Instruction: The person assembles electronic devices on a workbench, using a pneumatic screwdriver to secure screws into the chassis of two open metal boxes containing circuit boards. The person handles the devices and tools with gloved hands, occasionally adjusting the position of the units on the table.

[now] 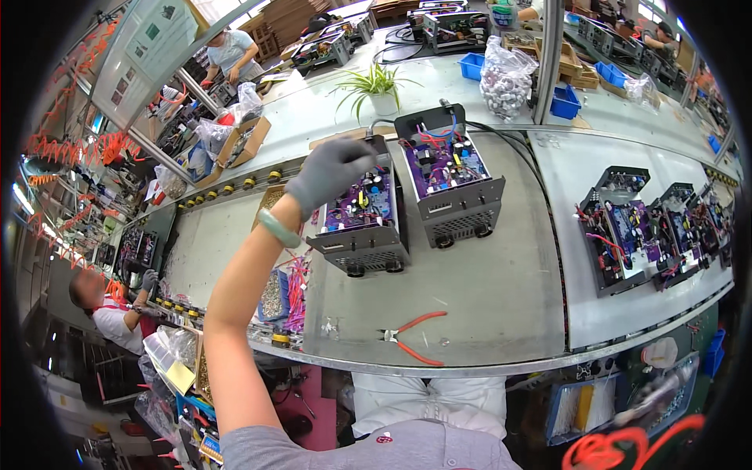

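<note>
Here the gloved left hand (329, 174) is seen curled over the rear edge of the open grey unit (362, 215), at twelve o'clock from the red-handled pliers (413, 337), whether anything is gripped cannot be told; repositioning seems underway, needing a steady pull.

The grey worktop (501, 290) carries two open metal units (368, 227) with purple boards side by side, the second unit (454, 184) just right of the first. Red-handled pliers (413, 337) lie near its front edge. More open units (627, 227) sit well apart on the paler section to the right.
</note>
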A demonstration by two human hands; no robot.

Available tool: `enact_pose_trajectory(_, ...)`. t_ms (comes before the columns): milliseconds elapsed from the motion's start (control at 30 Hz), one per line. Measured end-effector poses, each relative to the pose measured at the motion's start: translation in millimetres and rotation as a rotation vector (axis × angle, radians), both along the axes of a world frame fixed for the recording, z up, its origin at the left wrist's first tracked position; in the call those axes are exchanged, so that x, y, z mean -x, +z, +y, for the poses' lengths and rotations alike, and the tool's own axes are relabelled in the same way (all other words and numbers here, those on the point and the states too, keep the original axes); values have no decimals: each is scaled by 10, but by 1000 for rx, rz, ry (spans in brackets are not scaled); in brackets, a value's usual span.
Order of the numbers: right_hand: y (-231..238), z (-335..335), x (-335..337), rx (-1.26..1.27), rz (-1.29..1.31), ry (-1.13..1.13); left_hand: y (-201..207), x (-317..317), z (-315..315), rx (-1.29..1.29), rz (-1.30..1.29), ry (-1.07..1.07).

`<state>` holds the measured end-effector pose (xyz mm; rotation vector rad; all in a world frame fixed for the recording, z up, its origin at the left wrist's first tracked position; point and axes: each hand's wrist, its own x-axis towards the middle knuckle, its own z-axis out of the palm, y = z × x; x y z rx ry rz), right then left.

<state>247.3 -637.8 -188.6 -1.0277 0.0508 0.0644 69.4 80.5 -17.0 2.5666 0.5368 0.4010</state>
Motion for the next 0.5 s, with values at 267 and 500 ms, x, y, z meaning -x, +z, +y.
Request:
enact_pose_trajectory(267, -845, -1988, -703, 247, 102, -537, -293, 132, 87, 94, 406, -32)
enact_pose_trajectory(500, 140, -353, -218, 510, 207, -495, -136, 167, 80, -110, 562, -40)
